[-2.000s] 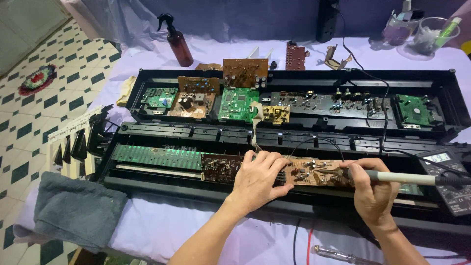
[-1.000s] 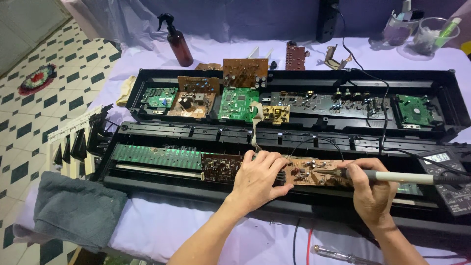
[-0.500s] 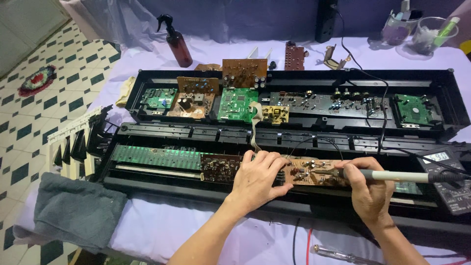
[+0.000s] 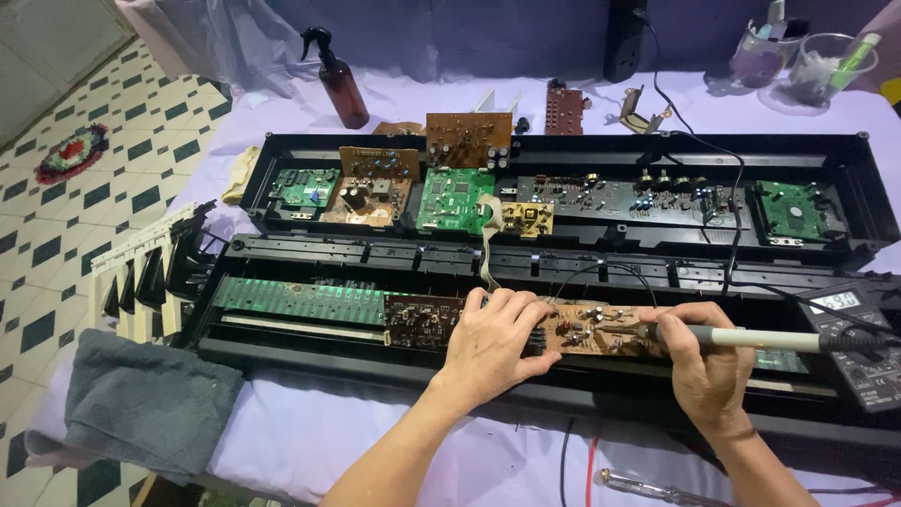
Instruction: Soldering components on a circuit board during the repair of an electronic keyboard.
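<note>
Your left hand (image 4: 493, 343) lies palm down on the left end of the brown board (image 4: 596, 329), fingers spread a little and curled over its edge, pressing on it rather than closed around anything. The thumb points toward you, over the black frame (image 4: 310, 352).

Your right hand (image 4: 704, 361) is closed around the probe (image 4: 751, 339), a pale pen-shaped tool with a dark front end. Thumb and forefinger pinch it near the front, and the other fingers wrap under it. The probe lies nearly level, its tip pointing left and sitting on or just above the right part of the brown board; you cannot tell from here whether it touches. Its rear end runs right toward the meter (image 4: 863, 343), which lies on the frame's right end.

The brown board sits in the near half of the open black case, between your two hands, with a darker board (image 4: 418, 321) just beside it on the left and a long green board (image 4: 296, 300) beyond that. A flat grey cable (image 4: 486, 239) rises from near your left fingers to the far half of the case.

A grey towel (image 4: 141, 404) lies at the table's left corner, well apart from both hands. A screwdriver (image 4: 648, 486) lies on the cloth near your right forearm.
</note>
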